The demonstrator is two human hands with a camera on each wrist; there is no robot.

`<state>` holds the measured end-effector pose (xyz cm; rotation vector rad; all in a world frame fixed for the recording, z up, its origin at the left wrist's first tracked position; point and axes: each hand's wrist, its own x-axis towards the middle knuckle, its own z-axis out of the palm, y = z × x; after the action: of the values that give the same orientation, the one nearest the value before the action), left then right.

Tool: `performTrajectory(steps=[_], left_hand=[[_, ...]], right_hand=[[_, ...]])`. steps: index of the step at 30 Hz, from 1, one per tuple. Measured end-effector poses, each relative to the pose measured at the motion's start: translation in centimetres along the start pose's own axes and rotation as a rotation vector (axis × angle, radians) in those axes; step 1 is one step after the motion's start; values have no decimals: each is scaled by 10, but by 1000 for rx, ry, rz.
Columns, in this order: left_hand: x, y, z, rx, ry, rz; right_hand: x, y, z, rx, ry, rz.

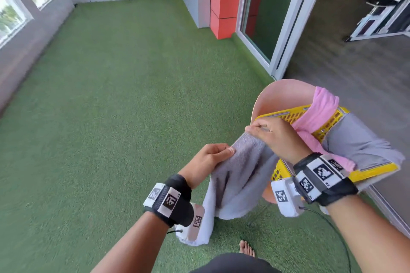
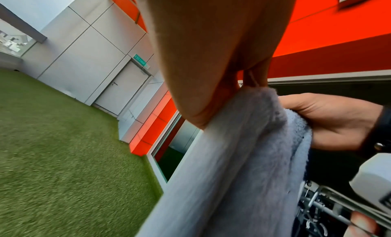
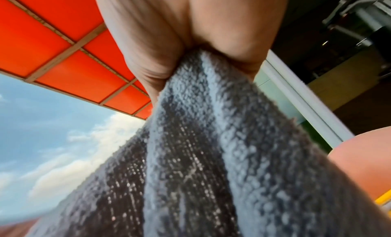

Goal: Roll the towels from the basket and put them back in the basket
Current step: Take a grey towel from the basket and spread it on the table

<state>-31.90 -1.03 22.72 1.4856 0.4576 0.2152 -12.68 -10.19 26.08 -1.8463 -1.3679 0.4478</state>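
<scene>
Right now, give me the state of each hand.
Left hand: pinching the top edge of the grey towel.
Right hand: gripping the same towel's top edge.

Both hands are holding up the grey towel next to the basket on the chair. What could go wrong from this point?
1. The grey towel hangs unsupported between the left hand and right hand; each grip only pinches its top edge, so rolling in mid-air could come out loose.
2. The yellow basket sits tilted on the pink chair with the pink towel and another grey towel draped over its rim; they might slide off.
</scene>
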Motion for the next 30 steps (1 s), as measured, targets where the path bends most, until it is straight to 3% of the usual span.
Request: performTrajectory(steps=[3, 4, 7, 9, 14, 17, 18, 19, 22, 23, 28, 30], left_hand=[[-13, -14, -9, 77, 53, 15], [-14, -11, -12, 104, 85, 32], [-4, 9, -16, 179, 114, 105], [4, 22, -13, 267, 66, 140], [-1, 23, -8, 212, 42, 113], [-9, 21, -17, 172, 114, 106], [-9, 25, -21, 175, 147, 121], [-8, 31, -25, 184, 169, 141], [-1, 50, -28, 201, 152, 183], [-1, 53, -27, 212, 127, 179], [-11, 48, -27, 174, 51, 158], [-8, 52, -28, 174, 86, 177]], right_hand=[[-2, 13, -16, 18, 108, 25], [-6, 12, -14, 51, 71, 36], [-24, 6, 25, 250, -254, 146], [-34, 2, 48, 373, -313, 200], [-23, -16, 20, 468, -41, 86], [-11, -13, 4, 518, 257, 85], [-9, -12, 6, 538, 293, 109], [-10, -15, 11, 550, 236, 130], [-22, -34, 39, 466, -194, 116], [-22, -37, 39, 474, -228, 95], [-1, -30, 1, 640, 175, 78], [-4, -29, 12, 679, 128, 121]])
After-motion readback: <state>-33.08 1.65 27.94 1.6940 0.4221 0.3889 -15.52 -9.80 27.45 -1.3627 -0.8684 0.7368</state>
